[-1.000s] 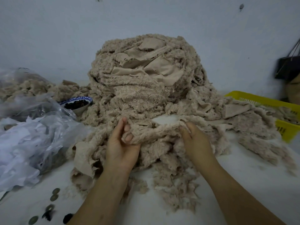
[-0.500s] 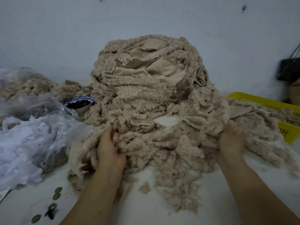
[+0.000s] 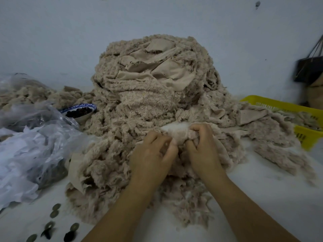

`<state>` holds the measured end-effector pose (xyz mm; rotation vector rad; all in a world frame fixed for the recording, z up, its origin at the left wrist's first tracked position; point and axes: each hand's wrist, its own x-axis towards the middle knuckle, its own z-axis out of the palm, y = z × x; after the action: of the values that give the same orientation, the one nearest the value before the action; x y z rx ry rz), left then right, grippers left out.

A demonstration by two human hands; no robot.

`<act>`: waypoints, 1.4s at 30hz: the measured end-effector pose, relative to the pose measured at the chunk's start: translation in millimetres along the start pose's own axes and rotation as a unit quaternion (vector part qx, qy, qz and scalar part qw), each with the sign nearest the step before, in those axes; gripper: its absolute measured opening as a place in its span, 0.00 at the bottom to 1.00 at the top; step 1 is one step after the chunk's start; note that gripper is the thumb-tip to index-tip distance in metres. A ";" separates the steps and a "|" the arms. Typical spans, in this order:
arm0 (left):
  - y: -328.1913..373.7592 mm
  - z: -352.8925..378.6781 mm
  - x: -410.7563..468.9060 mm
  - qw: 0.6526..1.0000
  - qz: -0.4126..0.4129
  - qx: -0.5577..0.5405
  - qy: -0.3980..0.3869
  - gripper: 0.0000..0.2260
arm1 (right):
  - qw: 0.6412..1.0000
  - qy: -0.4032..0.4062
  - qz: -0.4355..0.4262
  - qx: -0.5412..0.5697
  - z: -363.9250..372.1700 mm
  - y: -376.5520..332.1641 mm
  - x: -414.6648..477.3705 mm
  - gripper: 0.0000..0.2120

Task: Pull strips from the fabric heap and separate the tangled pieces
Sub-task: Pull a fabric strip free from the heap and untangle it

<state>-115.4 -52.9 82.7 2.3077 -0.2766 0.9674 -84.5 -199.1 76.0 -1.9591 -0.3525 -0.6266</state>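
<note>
1. A pale wall [image 3: 70, 32] backs a white tabletop [image 3: 262, 198]. The fabric heap [image 3: 153, 95] rises in the middle of it, a tall mound of beige fleecy strips whose loose skirt spills toward the person.
2. Both hands are at the near foot of the mound, close together. The left hand [image 3: 152, 152] has its fingers curled and pinches one end of a pale fluffy piece [image 3: 176, 131]. The right hand [image 3: 202, 145] is curled round the other end, just beside it.
3. I judge the step in hand to be separating: one piece is gripped at two points and is about to be worked apart or drawn free (how far it is knotted into the strips beneath cannot be told).
4. The next move likely calls for the hands to pull away from each other, or up and toward the person. It should be gentle enough that the fleece slides out instead of dragging the mound's lower layers along.
5. A yellow basket [image 3: 272, 103] stands at the right with strips draped over its rim. Crumpled plastic bags [image 3: 35, 137] and a small bowl [image 3: 79, 110] lie at the left, and coins [image 3: 56, 206] are scattered near the front edge.
</note>
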 end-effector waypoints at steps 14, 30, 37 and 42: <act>-13.4 -4.2 7.8 0.683 -0.378 -0.625 0.006 0.05 | 0.988 -0.079 -0.135 -0.016 11.5 -8.1 -12.7 0.17; -22.2 1.8 6.5 0.775 -0.397 -0.492 0.014 0.14 | 0.995 -0.030 -0.062 -0.077 2.6 -9.1 -5.5 0.04; -16.4 4.8 7.1 0.654 -0.390 -0.648 -0.011 0.15 | 0.977 -0.079 -0.128 -0.149 9.3 -10.1 -8.0 0.10; -8.5 8.2 4.1 0.687 -0.333 -0.641 -0.076 0.06 | 0.965 -0.127 -0.157 -0.168 10.5 -12.2 -10.2 0.14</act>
<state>-104.3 -51.0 77.2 0.9679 -0.0825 0.0327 -96.1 -183.9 75.4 -2.3402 -0.7699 -0.6677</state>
